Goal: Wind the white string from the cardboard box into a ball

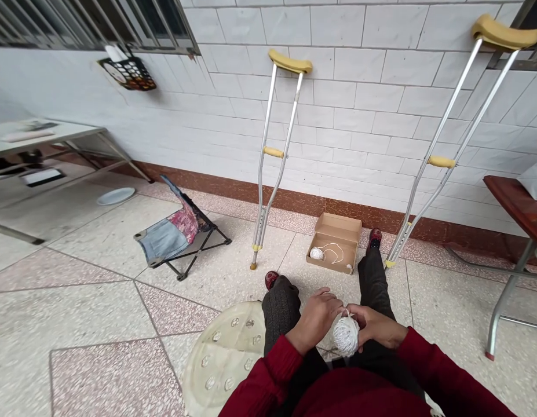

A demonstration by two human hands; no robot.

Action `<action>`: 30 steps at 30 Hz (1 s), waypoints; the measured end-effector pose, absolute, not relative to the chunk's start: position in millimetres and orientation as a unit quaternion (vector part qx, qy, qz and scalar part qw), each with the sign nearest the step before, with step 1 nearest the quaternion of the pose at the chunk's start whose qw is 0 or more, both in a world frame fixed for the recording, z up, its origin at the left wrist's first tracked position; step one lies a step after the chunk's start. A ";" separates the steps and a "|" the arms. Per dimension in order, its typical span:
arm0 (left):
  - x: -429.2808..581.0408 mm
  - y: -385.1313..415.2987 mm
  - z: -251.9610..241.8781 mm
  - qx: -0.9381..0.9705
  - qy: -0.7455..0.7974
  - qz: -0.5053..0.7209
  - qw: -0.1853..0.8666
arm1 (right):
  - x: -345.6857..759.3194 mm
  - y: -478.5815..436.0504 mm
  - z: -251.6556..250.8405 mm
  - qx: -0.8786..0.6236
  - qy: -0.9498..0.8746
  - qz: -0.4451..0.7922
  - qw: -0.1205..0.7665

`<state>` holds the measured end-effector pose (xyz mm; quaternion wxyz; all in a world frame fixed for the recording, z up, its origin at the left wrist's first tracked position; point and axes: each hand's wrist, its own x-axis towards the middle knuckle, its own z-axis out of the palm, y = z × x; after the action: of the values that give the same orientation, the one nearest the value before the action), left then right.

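A wound ball of white yarn is held above my lap, between my knees. My right hand grips it from the right side, with fingers curled over its top and the thumb low. Just left of the ball, my left hand is closed near its top, where a short loop of yarn sticks up, and seems to pinch the strand there. Its fingertips are partly hidden. Beyond my feet, an open cardboard box holds a smaller white yarn ball with a loose strand trailing across the bottom.
Two crutches, one left and one right, lean on the tiled wall. A folding chair stands left. A round pale plastic lid-like disc lies beside my left leg. A red-topped metal-legged table stands right.
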<state>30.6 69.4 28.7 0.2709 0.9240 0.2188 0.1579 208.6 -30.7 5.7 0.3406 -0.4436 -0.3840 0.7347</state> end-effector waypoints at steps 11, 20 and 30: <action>49.5 46.3 8.7 0.808 0.287 0.200 0.474 | 249.8 23.7 62.4 -0.563 -0.336 0.541 0.527; 30.0 43.1 20.4 0.816 0.251 0.103 0.511 | 248.9 11.1 -19.2 -0.721 -0.493 0.372 0.316; 29.6 85.4 36.4 0.879 0.251 0.185 0.360 | 226.3 -32.5 -7.5 -0.426 -0.301 0.767 0.374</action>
<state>29.6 85.4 36.4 0.3605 0.8791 0.2510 0.1852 226.3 -32.5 -7.5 0.3738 -0.4265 -0.3013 0.7666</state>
